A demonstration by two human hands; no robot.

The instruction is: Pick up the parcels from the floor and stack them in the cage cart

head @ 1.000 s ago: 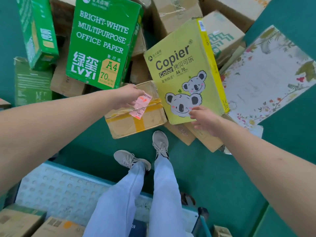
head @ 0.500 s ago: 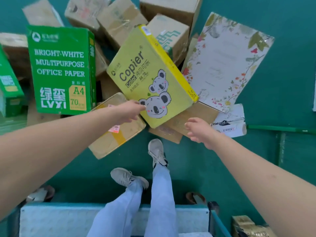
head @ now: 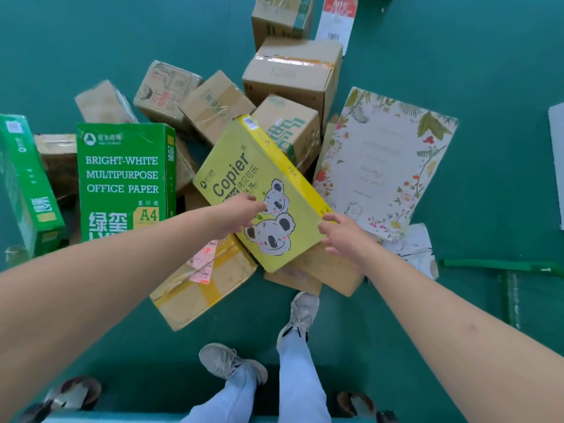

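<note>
Neither grip has closed: left hand [head: 241, 213] lies fingers-spread on the yellow copier-paper parcel [head: 259, 193], right hand [head: 341, 236] spread at its near corner. Parcel tilts atop brown boxes [head: 201, 282] on the floor [head: 488, 71]; nothing lifted, pile remains. Open floor lies right; green paper box [head: 122, 178] crowds left.

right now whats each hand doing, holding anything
Left hand: open, fingers stretched over the yellow Copier box, holding nothing.
Right hand: open, fingers spread at the box's lower right edge, no grip yet.
</note>
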